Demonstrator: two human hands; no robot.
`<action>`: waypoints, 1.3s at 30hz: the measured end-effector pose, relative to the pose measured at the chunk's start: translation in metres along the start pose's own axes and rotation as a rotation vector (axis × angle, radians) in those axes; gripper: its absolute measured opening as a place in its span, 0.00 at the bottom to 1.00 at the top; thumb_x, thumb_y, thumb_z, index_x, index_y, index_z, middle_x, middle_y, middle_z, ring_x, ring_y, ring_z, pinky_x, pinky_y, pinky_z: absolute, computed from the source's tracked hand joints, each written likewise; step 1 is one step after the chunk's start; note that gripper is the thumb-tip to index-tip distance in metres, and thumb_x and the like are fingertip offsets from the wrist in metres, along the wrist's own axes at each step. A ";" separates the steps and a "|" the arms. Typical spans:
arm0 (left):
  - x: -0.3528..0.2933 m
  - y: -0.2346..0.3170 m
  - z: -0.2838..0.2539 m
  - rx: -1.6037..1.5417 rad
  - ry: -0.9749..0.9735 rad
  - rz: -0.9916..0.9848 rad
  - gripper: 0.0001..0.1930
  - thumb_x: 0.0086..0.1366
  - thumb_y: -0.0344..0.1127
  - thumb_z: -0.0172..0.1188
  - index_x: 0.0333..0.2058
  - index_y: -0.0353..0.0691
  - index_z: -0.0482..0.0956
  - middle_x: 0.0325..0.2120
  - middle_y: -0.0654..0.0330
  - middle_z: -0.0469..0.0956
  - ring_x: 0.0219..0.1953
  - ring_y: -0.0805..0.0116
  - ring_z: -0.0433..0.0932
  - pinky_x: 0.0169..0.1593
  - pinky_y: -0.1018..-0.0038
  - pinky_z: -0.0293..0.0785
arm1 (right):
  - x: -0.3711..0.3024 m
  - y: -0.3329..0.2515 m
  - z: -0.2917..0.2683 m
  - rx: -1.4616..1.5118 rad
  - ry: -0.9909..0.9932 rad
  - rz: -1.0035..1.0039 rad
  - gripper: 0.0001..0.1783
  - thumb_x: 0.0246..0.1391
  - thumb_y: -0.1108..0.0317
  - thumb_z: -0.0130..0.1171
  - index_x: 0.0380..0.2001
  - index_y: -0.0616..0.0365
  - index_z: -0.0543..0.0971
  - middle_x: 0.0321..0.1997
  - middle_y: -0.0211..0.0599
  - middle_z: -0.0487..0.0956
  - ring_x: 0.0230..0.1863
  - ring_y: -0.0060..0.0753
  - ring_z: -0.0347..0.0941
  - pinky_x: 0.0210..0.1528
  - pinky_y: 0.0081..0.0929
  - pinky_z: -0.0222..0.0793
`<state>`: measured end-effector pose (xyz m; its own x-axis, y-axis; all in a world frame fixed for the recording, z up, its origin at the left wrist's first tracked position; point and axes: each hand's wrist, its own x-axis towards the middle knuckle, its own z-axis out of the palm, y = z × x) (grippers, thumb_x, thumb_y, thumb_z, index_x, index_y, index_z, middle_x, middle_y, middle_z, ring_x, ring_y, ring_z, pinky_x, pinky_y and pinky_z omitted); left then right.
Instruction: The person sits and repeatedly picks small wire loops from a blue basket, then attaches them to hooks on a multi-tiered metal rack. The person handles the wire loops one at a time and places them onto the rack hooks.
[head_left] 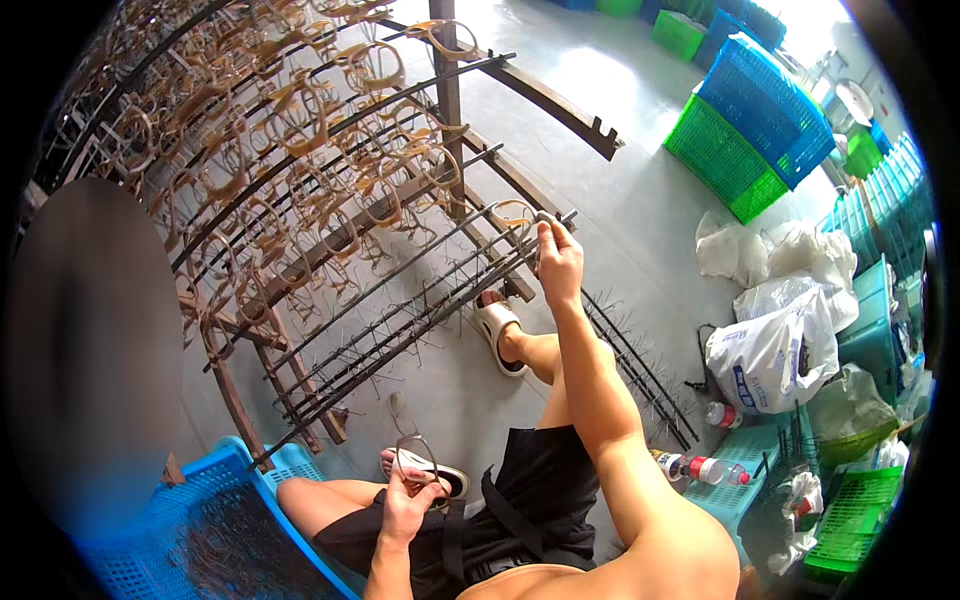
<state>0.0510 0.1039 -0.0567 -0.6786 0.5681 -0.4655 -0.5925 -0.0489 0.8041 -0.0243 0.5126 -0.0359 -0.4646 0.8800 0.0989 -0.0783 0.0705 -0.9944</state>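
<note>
- Left hand [404, 508] clamped an eyeglass frame [414, 437] near the black shorts [545, 465].
- Right hand [560, 262] had fingertips together beside a tan frame [513, 202]; their grip was unclear.
- Light pinching seemed best.

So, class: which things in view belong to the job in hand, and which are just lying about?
Probably part of the job:
eyeglass frame in the left hand
dark rods at the right hand
brown rack with hanging frames

Apparently just lying about:
white plastic bags
plastic bottles
stacked blue and green crates
</note>
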 end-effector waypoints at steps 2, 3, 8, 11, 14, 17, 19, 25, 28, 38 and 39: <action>-0.004 0.005 0.002 -0.024 -0.015 0.058 0.13 0.55 0.23 0.62 0.39 0.36 0.70 0.29 0.62 0.76 0.32 0.74 0.76 0.37 0.80 0.72 | -0.002 0.002 0.000 -0.113 0.032 -0.046 0.13 0.58 0.61 0.53 0.39 0.59 0.78 0.15 0.24 0.66 0.18 0.16 0.57 0.20 0.20 0.54; -0.004 0.003 0.000 0.020 -0.010 0.086 0.10 0.57 0.27 0.62 0.37 0.35 0.73 0.29 0.62 0.76 0.32 0.75 0.76 0.36 0.81 0.72 | -0.003 0.002 0.001 -0.177 0.083 -0.088 0.13 0.58 0.61 0.52 0.38 0.59 0.78 0.15 0.24 0.65 0.18 0.16 0.56 0.20 0.20 0.54; -0.009 -0.007 -0.007 0.042 -0.058 0.224 0.13 0.62 0.41 0.58 0.32 0.33 0.75 0.24 0.62 0.77 0.27 0.77 0.74 0.30 0.82 0.71 | 0.011 -0.007 -0.005 0.013 -0.081 -0.037 0.13 0.59 0.60 0.52 0.39 0.57 0.77 0.14 0.18 0.63 0.13 0.12 0.56 0.14 0.15 0.49; -0.023 0.009 -0.003 0.095 -0.090 0.178 0.15 0.63 0.42 0.57 0.29 0.32 0.74 0.19 0.62 0.75 0.17 0.80 0.70 0.19 0.83 0.66 | 0.006 -0.030 -0.005 -0.047 -0.053 0.133 0.13 0.59 0.59 0.51 0.40 0.55 0.78 0.18 0.23 0.69 0.13 0.12 0.58 0.12 0.16 0.54; -0.027 0.016 -0.003 0.260 -0.061 0.212 0.13 0.62 0.39 0.59 0.28 0.33 0.73 0.16 0.64 0.75 0.15 0.81 0.70 0.18 0.83 0.66 | -0.003 -0.043 -0.007 -0.462 -0.095 -0.051 0.20 0.56 0.58 0.53 0.48 0.59 0.72 0.27 0.38 0.72 0.28 0.31 0.70 0.33 0.31 0.69; -0.028 0.030 0.000 0.445 -0.017 0.220 0.11 0.57 0.36 0.64 0.27 0.35 0.72 0.14 0.66 0.73 0.14 0.82 0.69 0.18 0.82 0.65 | -0.070 -0.074 0.018 -0.957 0.087 -0.697 0.24 0.50 0.60 0.58 0.46 0.62 0.67 0.51 0.52 0.64 0.50 0.57 0.60 0.52 0.46 0.57; -0.031 0.032 -0.003 0.472 0.000 0.296 0.13 0.54 0.36 0.67 0.26 0.36 0.71 0.13 0.65 0.71 0.16 0.80 0.69 0.20 0.80 0.66 | -0.125 -0.084 0.029 -0.562 -0.701 -0.632 0.23 0.49 0.67 0.60 0.47 0.62 0.68 0.51 0.51 0.64 0.49 0.50 0.62 0.48 0.40 0.62; -0.026 0.041 -0.001 0.283 0.439 0.703 0.05 0.62 0.29 0.55 0.34 0.36 0.69 0.21 0.59 0.71 0.22 0.75 0.70 0.27 0.80 0.66 | -0.303 -0.070 0.048 0.112 -1.002 0.108 0.21 0.57 0.73 0.49 0.53 0.66 0.62 0.46 0.44 0.66 0.43 0.35 0.67 0.48 0.28 0.66; -0.035 0.037 0.007 0.293 0.441 0.691 0.07 0.65 0.31 0.50 0.38 0.35 0.71 0.35 0.53 0.72 0.36 0.67 0.73 0.40 0.74 0.68 | -0.333 -0.059 0.063 -0.100 -0.723 -0.240 0.14 0.61 0.70 0.44 0.49 0.65 0.66 0.38 0.40 0.72 0.37 0.31 0.70 0.43 0.25 0.67; -0.088 0.000 -0.312 1.002 1.387 -0.761 0.22 0.50 0.47 0.61 0.43 0.43 0.76 0.45 0.47 0.74 0.52 0.45 0.69 0.53 0.57 0.68 | -0.118 -0.072 0.016 0.200 0.089 -0.118 0.10 0.61 0.62 0.46 0.36 0.58 0.69 0.16 0.28 0.66 0.11 0.17 0.55 0.10 0.14 0.52; -0.092 -0.024 -0.322 1.059 1.301 -0.825 0.27 0.50 0.55 0.57 0.47 0.50 0.75 0.49 0.46 0.72 0.53 0.45 0.68 0.53 0.51 0.66 | -0.095 -0.064 0.006 0.111 0.088 -0.203 0.10 0.61 0.62 0.45 0.38 0.57 0.69 0.17 0.29 0.67 0.12 0.17 0.58 0.11 0.16 0.54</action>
<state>-0.0120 -0.2117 -0.1523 -0.5637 -0.7479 -0.3507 -0.7673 0.6313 -0.1130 0.0197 0.4222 0.0182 -0.3513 0.8907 0.2884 -0.2614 0.2025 -0.9438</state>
